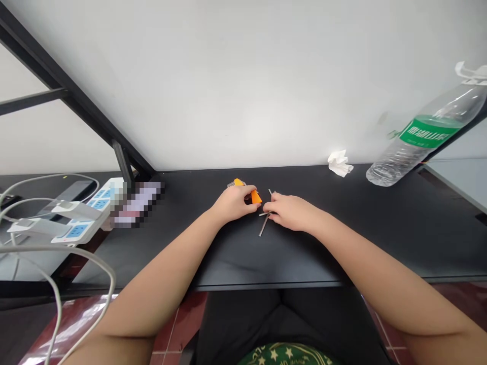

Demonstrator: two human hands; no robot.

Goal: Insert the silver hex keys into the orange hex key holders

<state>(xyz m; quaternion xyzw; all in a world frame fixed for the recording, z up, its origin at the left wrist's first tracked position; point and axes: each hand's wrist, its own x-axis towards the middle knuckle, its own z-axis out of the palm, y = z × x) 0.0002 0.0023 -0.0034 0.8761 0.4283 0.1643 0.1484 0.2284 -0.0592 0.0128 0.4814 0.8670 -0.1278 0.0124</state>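
My left hand [233, 203] rests on the black desk [380, 233] with its fingers closed round a small orange holder [255, 196] that has a grey end. My right hand [291, 210] lies just to the right of it, its fingertips pinched on thin grey metal rods [264, 224] that look like hex keys. One rod slants down toward me on the desk. Another rod tip sticks up behind the right hand. The two hands almost touch at the orange holder.
A clear plastic water bottle [422, 139] with a green label leans at the back right. A crumpled white tissue [340, 163] lies by the wall. At the left sit a white power strip [81, 218] with cables and a blurred patch [137, 203].
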